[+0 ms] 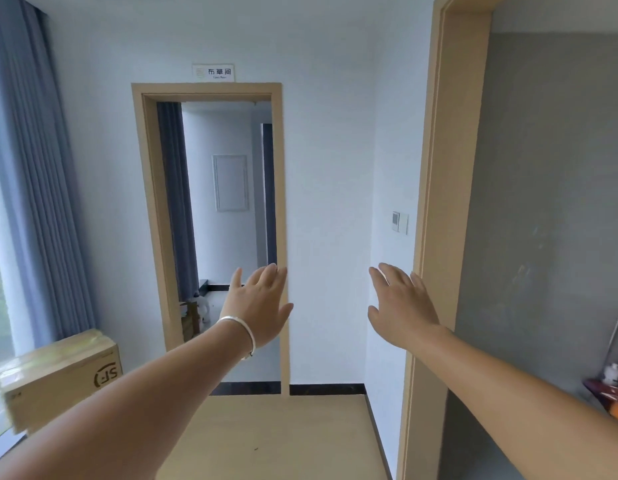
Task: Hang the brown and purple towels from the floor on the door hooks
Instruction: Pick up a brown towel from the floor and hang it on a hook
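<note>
Both my arms stretch forward at chest height. My left hand (260,303), with a silver bangle on the wrist, has straight spread fingers and holds nothing. My right hand (401,303) is likewise flat and empty, its fingers near the wooden door frame (439,202) on the right. No brown or purple towel is in view, and no door hooks show. An open doorway (210,98) straight ahead leads into another room.
A cardboard box (58,375) stands at the lower left by grey curtains (30,168) and a window. A wall switch (400,222) sits right of centre. Red and orange items (612,396) lie at the far right. Wooden floor (266,438) spreads ahead.
</note>
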